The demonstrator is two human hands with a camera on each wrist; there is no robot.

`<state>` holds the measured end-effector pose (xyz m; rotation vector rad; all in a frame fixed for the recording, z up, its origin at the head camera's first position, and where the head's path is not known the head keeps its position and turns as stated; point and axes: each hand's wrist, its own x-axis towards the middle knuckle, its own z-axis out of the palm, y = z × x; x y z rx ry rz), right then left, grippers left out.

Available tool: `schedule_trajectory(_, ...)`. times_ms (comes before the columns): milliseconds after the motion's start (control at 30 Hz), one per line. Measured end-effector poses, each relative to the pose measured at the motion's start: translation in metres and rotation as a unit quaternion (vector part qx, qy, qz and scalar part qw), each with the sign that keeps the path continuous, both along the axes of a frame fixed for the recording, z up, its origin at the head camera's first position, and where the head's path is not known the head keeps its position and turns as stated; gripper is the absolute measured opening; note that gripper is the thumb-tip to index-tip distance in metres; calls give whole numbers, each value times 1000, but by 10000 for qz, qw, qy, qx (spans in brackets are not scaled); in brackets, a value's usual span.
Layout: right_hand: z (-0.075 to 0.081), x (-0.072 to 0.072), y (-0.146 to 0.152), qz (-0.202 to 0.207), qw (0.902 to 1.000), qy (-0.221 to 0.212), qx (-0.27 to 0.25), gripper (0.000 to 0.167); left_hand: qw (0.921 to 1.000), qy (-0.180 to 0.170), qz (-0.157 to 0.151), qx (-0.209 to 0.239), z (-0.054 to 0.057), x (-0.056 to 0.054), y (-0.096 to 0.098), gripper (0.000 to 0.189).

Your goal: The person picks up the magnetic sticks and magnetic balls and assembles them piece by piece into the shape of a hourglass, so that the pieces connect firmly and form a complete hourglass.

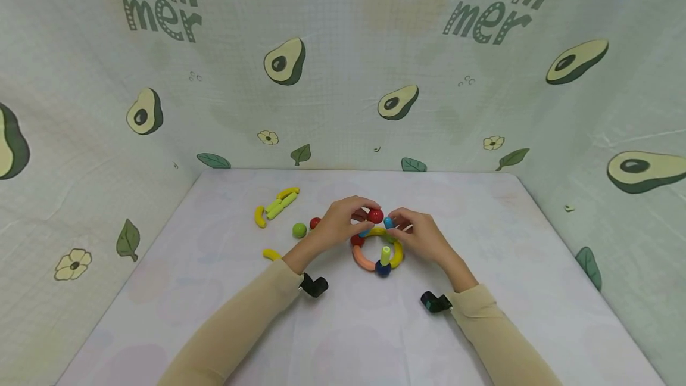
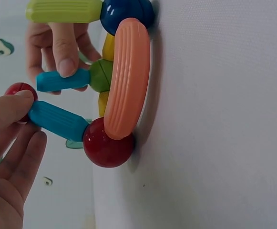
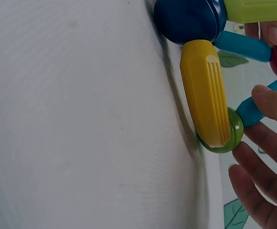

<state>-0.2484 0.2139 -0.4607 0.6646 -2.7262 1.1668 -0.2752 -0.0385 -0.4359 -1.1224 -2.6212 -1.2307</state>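
My left hand (image 1: 343,219) pinches a red ball (image 1: 376,216) at the top of a blue stick (image 2: 57,120). That stick leans up from a second red ball (image 2: 108,143) low in a ring of toy pieces. Between thumb and fingers, my right hand (image 1: 423,234) pinches another blue stick (image 1: 388,223), which rises from a green ball (image 3: 236,133). The ring lies on the table, with a coral curved piece (image 1: 364,259), yellow curved pieces (image 1: 397,254) and a navy ball (image 1: 383,269). A light green stick (image 1: 385,255) stands upright on the navy ball.
Left of the ring lie a green ball (image 1: 299,230), a red ball (image 1: 315,223) partly behind my left hand, light green sticks (image 1: 281,206) and yellow curved pieces (image 1: 259,217). One more yellow piece (image 1: 271,254) lies by my left forearm. A patterned cloth (image 1: 343,124) hangs behind the table.
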Motion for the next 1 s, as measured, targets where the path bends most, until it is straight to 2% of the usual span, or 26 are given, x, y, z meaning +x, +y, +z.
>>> schedule_trajectory(500,3,1,-10,-236,9991,168,319,21,9998,35,7,-192,3,1,2,45)
schedule_trajectory(700,4,4,-12,-316,9983,215,433,23,9997,78,-114,-184,1,0,2,44)
schedule_trajectory(1000,4,3,-12,-225,9989,178,379,22,9999,11,-96,-104,-2,-1,1,45)
